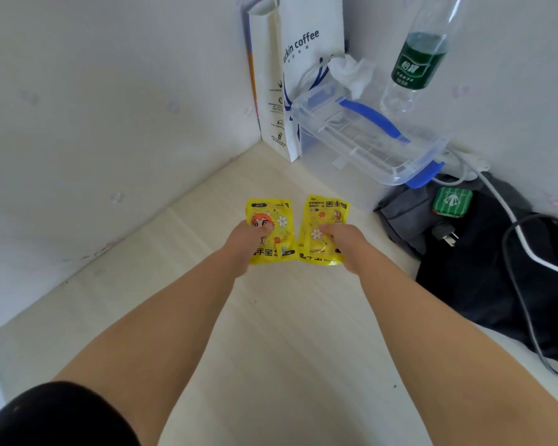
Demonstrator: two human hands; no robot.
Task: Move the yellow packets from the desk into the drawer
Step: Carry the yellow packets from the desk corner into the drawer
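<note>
Two yellow packets lie side by side on the pale wooden desk (281, 333). The left yellow packet (279, 217) shows a cartoon face and a flower. My left hand (244, 241) rests on its lower left part, fingers curled onto it. The right yellow packet (324, 210) lies upside down to me. My right hand (343, 241) presses on its lower right part, fingers bent over it. Both packets look flat on the desk. No drawer is in view.
A clear plastic box (364, 146) with blue handle stands behind the packets. A white coffee paper bag (295, 75) stands in the corner. A water bottle (419, 59) sits on the box. Dark bags (484, 262), a green tin (451, 202) and cables (522, 239) crowd the right.
</note>
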